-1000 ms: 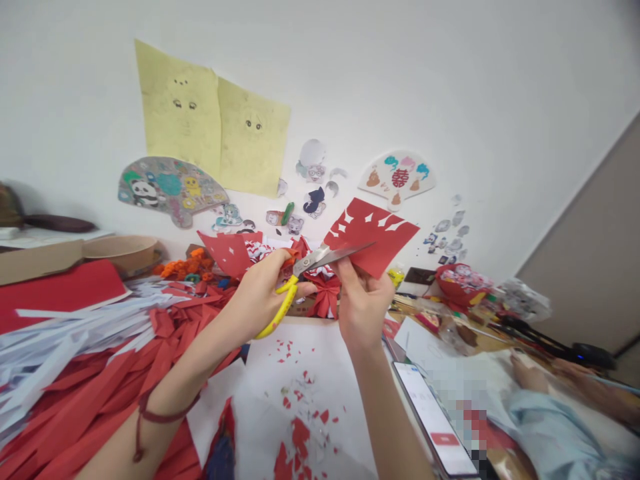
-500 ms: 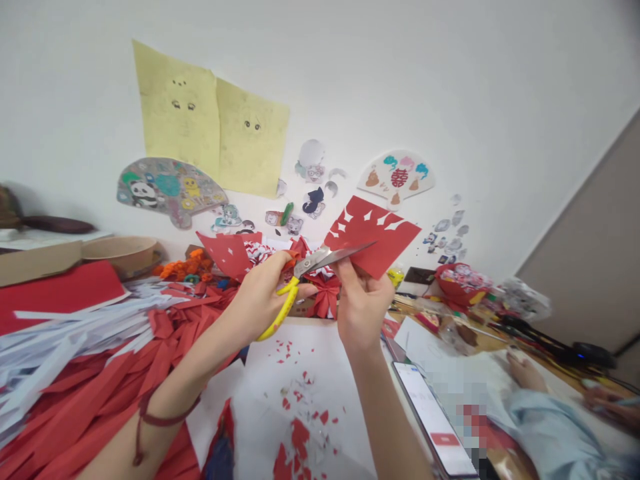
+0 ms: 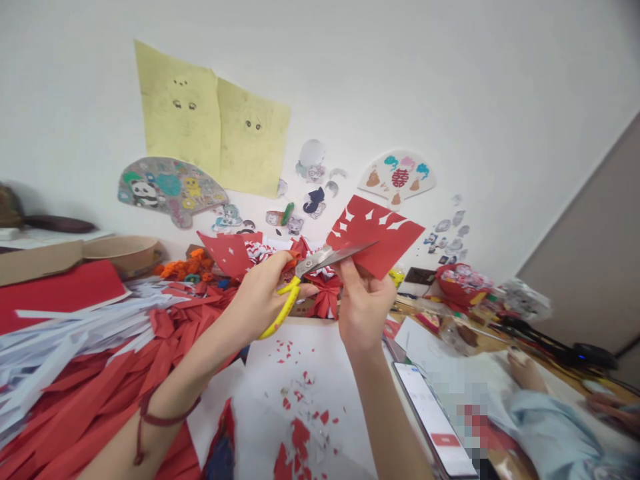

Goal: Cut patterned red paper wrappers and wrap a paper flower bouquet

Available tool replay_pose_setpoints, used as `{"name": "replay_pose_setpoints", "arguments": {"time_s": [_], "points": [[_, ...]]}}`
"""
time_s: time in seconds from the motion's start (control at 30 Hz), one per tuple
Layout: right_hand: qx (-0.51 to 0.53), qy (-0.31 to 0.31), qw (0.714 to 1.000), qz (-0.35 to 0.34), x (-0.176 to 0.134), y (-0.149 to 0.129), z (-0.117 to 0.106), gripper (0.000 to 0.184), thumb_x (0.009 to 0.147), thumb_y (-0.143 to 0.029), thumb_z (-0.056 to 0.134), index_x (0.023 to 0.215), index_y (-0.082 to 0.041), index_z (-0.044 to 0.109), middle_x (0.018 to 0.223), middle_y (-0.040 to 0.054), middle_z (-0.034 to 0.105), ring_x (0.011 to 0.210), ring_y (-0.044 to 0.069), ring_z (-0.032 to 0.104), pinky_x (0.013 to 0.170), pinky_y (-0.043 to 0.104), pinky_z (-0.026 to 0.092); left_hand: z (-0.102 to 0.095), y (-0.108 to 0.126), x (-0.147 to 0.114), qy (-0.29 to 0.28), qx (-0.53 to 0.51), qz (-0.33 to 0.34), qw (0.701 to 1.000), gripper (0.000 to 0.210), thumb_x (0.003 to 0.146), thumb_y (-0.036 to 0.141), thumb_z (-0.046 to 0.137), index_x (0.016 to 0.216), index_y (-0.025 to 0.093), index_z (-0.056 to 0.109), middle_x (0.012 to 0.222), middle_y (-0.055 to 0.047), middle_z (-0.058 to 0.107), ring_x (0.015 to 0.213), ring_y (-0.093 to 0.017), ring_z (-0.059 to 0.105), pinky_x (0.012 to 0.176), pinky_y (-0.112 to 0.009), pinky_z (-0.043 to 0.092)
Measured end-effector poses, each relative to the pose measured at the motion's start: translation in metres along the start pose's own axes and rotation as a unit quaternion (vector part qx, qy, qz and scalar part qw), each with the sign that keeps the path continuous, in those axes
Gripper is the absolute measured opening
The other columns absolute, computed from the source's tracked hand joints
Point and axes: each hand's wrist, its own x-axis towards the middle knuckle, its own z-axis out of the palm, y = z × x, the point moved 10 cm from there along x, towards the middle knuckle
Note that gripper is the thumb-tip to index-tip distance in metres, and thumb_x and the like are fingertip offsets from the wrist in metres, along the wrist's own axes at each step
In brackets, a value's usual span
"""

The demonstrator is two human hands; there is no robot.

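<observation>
My left hand point(image 3: 264, 293) is closed round the yellow handles of a pair of scissors point(image 3: 314, 261), whose metal blades point to the right. A square of red paper point(image 3: 390, 233) is pinched between the thumb and fingers of my right hand point(image 3: 366, 303). Small pointed cut-outs run along the paper's upper and left edges. The blades lie across the lower left part of the paper, just above my right thumb; whether they touch it I cannot tell. Below both hands, red paper scraps point(image 3: 300, 437) are scattered over a white sheet point(image 3: 255, 387).
Red and white paper strips point(image 3: 135, 360) heap up on the left. A phone point(image 3: 425, 407) lies by my right forearm. Further right are another person's sleeve point(image 3: 545, 420) and hand point(image 3: 527, 373). Paper fans point(image 3: 173, 190) and yellow drawings point(image 3: 253, 143) hang on the wall ahead.
My hands, the scissors and the red paper keep nearly the same pose. The other person's hand at the far right edge has shifted slightly.
</observation>
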Motion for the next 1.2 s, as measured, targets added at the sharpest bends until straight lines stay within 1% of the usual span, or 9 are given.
{"name": "replay_pose_setpoints", "arguments": {"time_s": [0.13,0.3,0.57,0.83,1.0,1.1,1.2], "points": [[-0.006,0.004,1.0,0.006,-0.0004,0.0006,0.0006,0.033,0.077,-0.023,0.075,0.109,-0.015,0.07,0.101,0.0083,0.076,0.093,0.02,0.071,0.089,0.038,0.058,-0.001,0.0009,-0.0001,0.001,0.006,-0.003,1.0,0.037,0.08,0.054,0.056,0.077,0.021,0.038,0.072,0.004,0.046,0.066,-0.014,0.04,0.061,-0.026,0.03],[0.009,0.009,1.0,0.009,-0.0007,0.0013,-0.0001,0.033,0.077,-0.021,0.075,0.109,-0.015,0.07,0.101,0.0079,0.076,0.093,0.019,0.071,0.09,0.037,0.058,-0.0008,0.0012,-0.0006,0.006,0.012,0.0,1.0,0.037,0.081,0.054,0.056,0.076,0.021,0.038,0.071,0.004,0.045,0.065,-0.013,0.039,0.061,-0.026,0.03],[0.012,0.011,1.0,0.016,-0.0006,0.0018,-0.0014,0.033,0.077,-0.021,0.075,0.109,-0.015,0.07,0.101,0.0076,0.076,0.093,0.019,0.071,0.091,0.036,0.058,0.0013,0.0019,-0.0007,0.003,-0.009,0.005,1.0,0.035,0.082,0.051,0.057,0.077,0.021,0.038,0.071,0.005,0.045,0.065,-0.013,0.04,0.061,-0.025,0.031],[-0.013,0.009,1.0,0.004,-0.0009,-0.0006,-0.0009,0.036,0.078,-0.024,0.073,0.112,-0.015,0.068,0.104,0.0087,0.075,0.096,0.021,0.071,0.091,0.039,0.058,-0.0009,0.0069,-0.0017,0.002,0.006,0.016,1.0,0.034,0.083,0.047,0.056,0.075,0.022,0.036,0.068,0.005,0.041,0.064,-0.013,0.038,0.062,-0.025,0.031],[-0.022,-0.002,1.0,0.001,-0.0005,-0.0014,-0.0001,0.038,0.079,-0.025,0.072,0.115,-0.016,0.066,0.108,0.0093,0.074,0.099,0.021,0.07,0.093,0.041,0.057,-0.0011,0.0065,-0.002,-0.005,0.012,0.009,1.0,0.035,0.083,0.047,0.057,0.074,0.022,0.034,0.066,0.006,0.04,0.064,-0.013,0.038,0.061,-0.024,0.03],[-0.036,-0.005,0.999,-0.003,-0.0001,-0.0024,-0.0004,0.039,0.08,-0.026,0.072,0.117,-0.016,0.065,0.111,0.0097,0.073,0.102,0.022,0.07,0.095,0.042,0.057,-0.002,0.0071,-0.0026,-0.002,0.02,0.018,1.0,0.034,0.083,0.046,0.057,0.074,0.022,0.034,0.066,0.006,0.041,0.063,-0.013,0.037,0.06,-0.024,0.03],[-0.044,-0.009,0.999,-0.006,0.0007,-0.0034,-0.0005,0.038,0.08,-0.028,0.072,0.115,-0.016,0.066,0.109,0.01,0.074,0.101,0.022,0.07,0.093,0.042,0.057,-0.0031,0.0086,-0.0034,0.002,0.023,0.031,0.999,0.031,0.083,0.042,0.058,0.076,0.022,0.036,0.068,0.006,0.041,0.064,-0.012,0.038,0.061,-0.024,0.031]]}}
